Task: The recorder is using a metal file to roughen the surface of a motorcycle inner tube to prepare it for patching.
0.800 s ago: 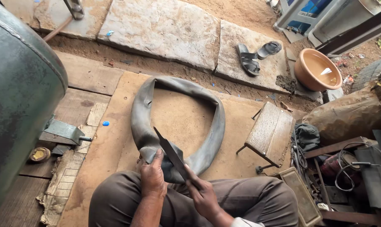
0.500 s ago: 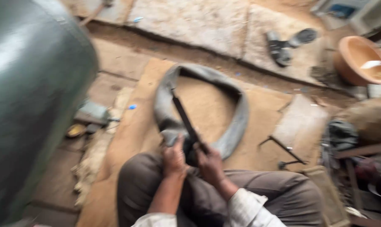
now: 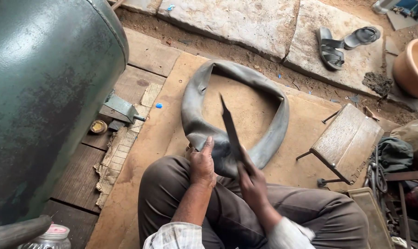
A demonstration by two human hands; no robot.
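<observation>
a big green metal tank point(image 3: 43, 101) fills the left side, lying on its side over wooden planks point(image 3: 140, 55). beyond them lie flat stone slabs point(image 3: 246, 23), with a pair of dark sandals point(image 3: 340, 44) on the right one. a sheet of brown board point(image 3: 172, 129) covers the floor in front of the seated person, whose knees in brown trousers point(image 3: 310, 212) take up the bottom of the view.

on the board lies a grey rubber inner tube point(image 3: 269, 133), deflated and folded into a loose ring, its near part drawn up over the person's lap. the left hand point(image 3: 202, 163) is pressed on the tube's near edge, fingers closed over the rubber and thumb up. the right hand point(image 3: 250, 182) is closed around the handle of a long dark blade point(image 3: 229, 127), which slants up and away over the middle of the ring.

to the right a small wooden stool point(image 3: 347, 138) lies tipped over, its metal legs showing. at the upper right edge is a tan round basin point(image 3: 414, 67); what it holds cannot be told. a small round brass-coloured cap point(image 3: 98, 127) sits on the planks by the tank's grey metal foot point(image 3: 121, 108). at the bottom left stands a clear jar point(image 3: 50, 237) with a pink lid; its contents are not clear. a tiny blue scrap point(image 3: 158, 105) lies at the board's edge.
</observation>
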